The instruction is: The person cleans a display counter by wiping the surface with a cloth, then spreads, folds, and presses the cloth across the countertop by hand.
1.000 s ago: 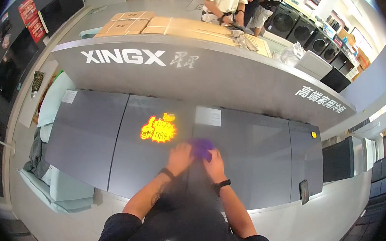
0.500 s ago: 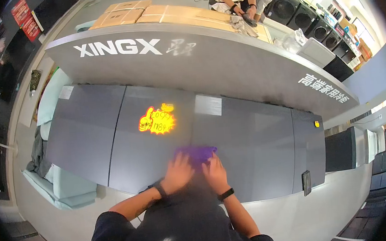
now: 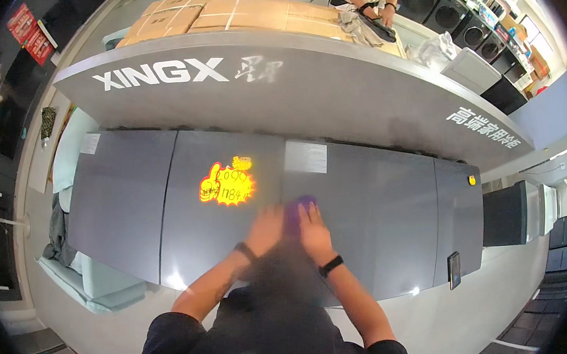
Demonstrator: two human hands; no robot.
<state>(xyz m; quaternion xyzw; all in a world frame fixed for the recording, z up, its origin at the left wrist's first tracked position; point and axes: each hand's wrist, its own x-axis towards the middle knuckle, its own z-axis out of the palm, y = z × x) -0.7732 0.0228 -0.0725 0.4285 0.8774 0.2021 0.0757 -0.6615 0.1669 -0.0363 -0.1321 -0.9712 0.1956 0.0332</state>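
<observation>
My right hand (image 3: pixel 315 233) lies with its fingers on a bunched purple cloth (image 3: pixel 302 210), pressing it to the dark grey freezer top (image 3: pixel 362 231). My left hand (image 3: pixel 265 231) is just left of the cloth, smeared by motion, so its fingers do not show clearly. Whether it touches the cloth I cannot tell. Beyond my left hand, a yellow and red price tag (image 3: pixel 229 184) with handwritten numbers lies on the neighbouring lid. A white paper label (image 3: pixel 306 157) sits past the cloth.
A phone (image 3: pixel 454 270) lies at the near right edge. Behind the freezers runs a grey panel with a XINGX sign (image 3: pixel 160 74). Cardboard boxes (image 3: pixel 242 13) stand beyond it, where another person's hands (image 3: pixel 378 13) hold dark cloth. A pale blue chair (image 3: pixel 107 280) is at the left.
The purple cloth has gone from spread between both hands to bunched by my right hand, slightly farther away. My left hand has moved away from me. The view has shifted slightly.
</observation>
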